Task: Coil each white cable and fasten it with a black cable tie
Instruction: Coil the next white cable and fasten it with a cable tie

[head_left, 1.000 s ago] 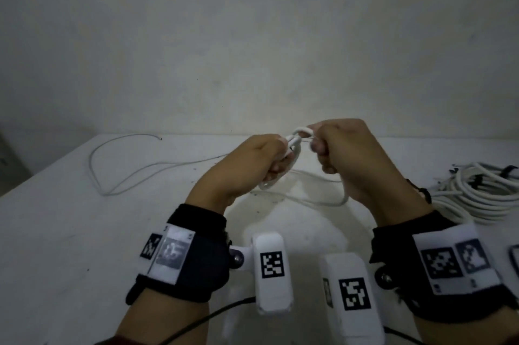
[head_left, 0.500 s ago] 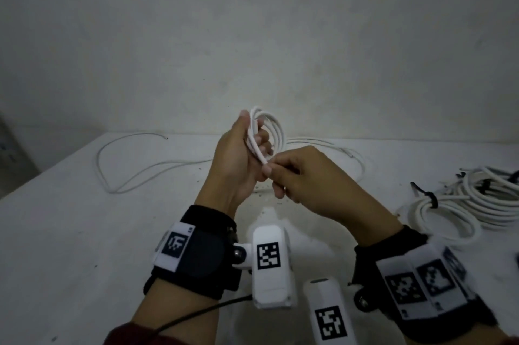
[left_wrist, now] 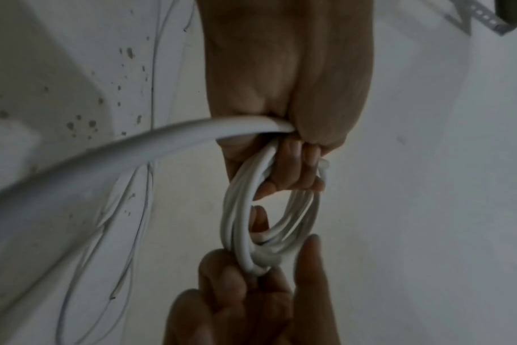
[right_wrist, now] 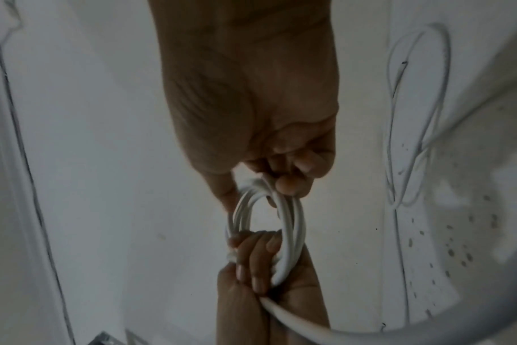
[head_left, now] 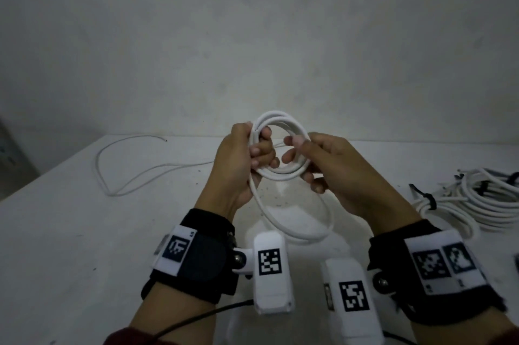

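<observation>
A white cable coil point(head_left: 283, 123) of several loops is held upright above the white table point(head_left: 56, 232). My left hand point(head_left: 241, 159) grips its left side, fingers curled through the ring. My right hand point(head_left: 323, 167) pinches the coil's right side between thumb and fingers. A slack loop of the same cable point(head_left: 297, 232) hangs down to the table between my wrists. In the left wrist view the coil point(left_wrist: 236, 224) runs from my left fingers to my right fingertips. The right wrist view shows the coil point(right_wrist: 292, 224) the same way. No black tie is on this coil.
A thin loose white cable point(head_left: 120, 165) lies on the table at the far left. A pile of coiled white cables point(head_left: 488, 204) with black ties point(head_left: 428, 198) sits at the right edge. A plain wall stands behind the table.
The coil has gained a larger loop and now stands open between both hands. My right hand moved from below the left hand up to the coil's right side.
</observation>
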